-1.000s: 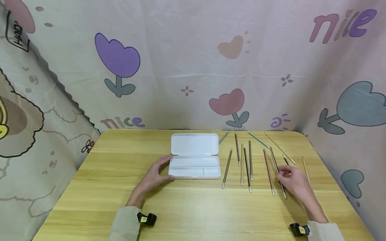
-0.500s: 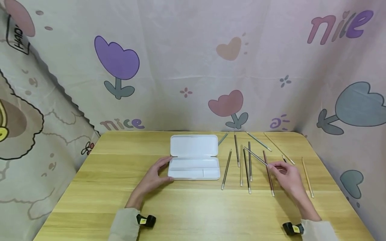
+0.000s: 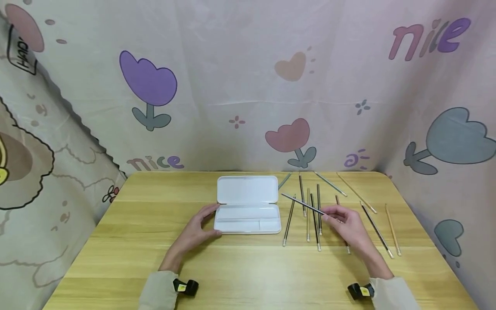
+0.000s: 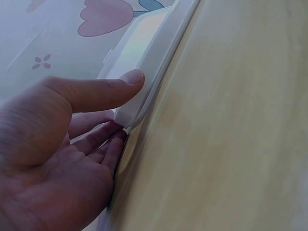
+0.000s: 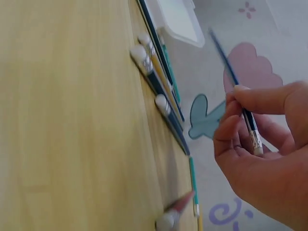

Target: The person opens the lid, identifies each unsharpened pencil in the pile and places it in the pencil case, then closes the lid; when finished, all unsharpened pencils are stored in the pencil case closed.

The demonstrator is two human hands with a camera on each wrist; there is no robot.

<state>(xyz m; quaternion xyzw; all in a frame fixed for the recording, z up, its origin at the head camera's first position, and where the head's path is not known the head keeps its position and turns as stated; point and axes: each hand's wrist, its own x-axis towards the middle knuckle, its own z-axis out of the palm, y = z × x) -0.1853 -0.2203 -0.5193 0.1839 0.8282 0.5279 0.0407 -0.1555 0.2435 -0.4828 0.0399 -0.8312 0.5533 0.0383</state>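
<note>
at the near side, beige sleeves [image 3: 158, 289] reach over the wooden table [image 3: 255, 271]. the right hand [image 3: 346, 224] pinches a dark pencil [image 3: 311, 208] between thumb and fingers, eraser end toward the palm, raised and slanted over loose pencils [image 3: 315, 224]. the left hand [image 3: 196, 230] grips the left end of the open white box [image 3: 237, 226], beside those pencils. beyond hangs a flowered cloth [image 3: 217, 73].

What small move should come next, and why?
Probably carry the slim dark pencil left over the open white rectangular case: the right hand holds it aloft, its tip points toward the case, and the left hand touches the case.
</note>
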